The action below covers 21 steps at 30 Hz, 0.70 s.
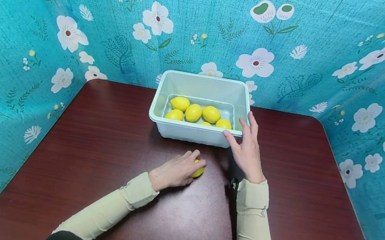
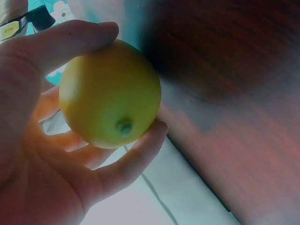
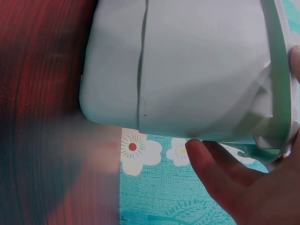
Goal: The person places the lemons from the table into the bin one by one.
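Note:
My left hand [image 1: 176,171] holds a yellow lemon [image 2: 108,91] low over the table, in front of the bin. In the left wrist view, its thumb and fingers curl around the lemon, whose green stem end shows. A pale grey-green plastic bin [image 1: 194,133] stands toward the back of the table, with several lemons [image 1: 193,112] lying on its floor. At the bin's front right corner, my right hand [image 1: 247,152] grips the rim. Its thumb lies at the front rim and its fingers reach along the right side; in the right wrist view, fingertips sit right at the wall.
A dark red-brown wooden table [image 1: 100,134] with rounded back corners lies under everything. Behind it and at both sides hangs a turquoise flowered cloth [image 1: 201,28], close to the bin's back. A black strap with a small device [image 1: 233,183] sits by the right wrist.

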### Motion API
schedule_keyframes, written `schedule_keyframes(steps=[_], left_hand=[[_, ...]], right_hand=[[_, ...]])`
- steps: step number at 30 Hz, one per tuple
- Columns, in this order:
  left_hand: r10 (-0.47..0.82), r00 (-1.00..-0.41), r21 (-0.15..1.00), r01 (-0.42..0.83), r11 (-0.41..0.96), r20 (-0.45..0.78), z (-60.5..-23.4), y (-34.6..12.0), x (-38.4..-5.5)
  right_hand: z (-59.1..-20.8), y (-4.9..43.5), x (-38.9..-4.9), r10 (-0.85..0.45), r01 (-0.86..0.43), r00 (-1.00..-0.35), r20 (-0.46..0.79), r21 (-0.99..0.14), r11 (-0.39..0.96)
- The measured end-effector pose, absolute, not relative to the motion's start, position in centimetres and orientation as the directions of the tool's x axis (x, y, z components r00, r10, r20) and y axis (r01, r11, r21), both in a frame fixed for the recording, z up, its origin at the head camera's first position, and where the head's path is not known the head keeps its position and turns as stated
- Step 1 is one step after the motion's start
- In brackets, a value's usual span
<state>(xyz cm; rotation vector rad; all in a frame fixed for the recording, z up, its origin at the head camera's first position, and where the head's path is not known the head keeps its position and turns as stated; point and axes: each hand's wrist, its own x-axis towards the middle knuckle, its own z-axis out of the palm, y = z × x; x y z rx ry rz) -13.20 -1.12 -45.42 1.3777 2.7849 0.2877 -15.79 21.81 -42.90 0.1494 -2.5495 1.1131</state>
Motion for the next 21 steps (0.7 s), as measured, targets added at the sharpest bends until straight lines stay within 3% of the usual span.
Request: schedule_keyframes(steps=[21], left_hand=[[0.791,-0.608,0.116,0.792,0.599,0.069,-45.22,-1.28,-13.24]], right_hand=[[-42.95,21.71,-15.68,0.046,-0.239,-0.928,0.371,-0.683,0.691]])
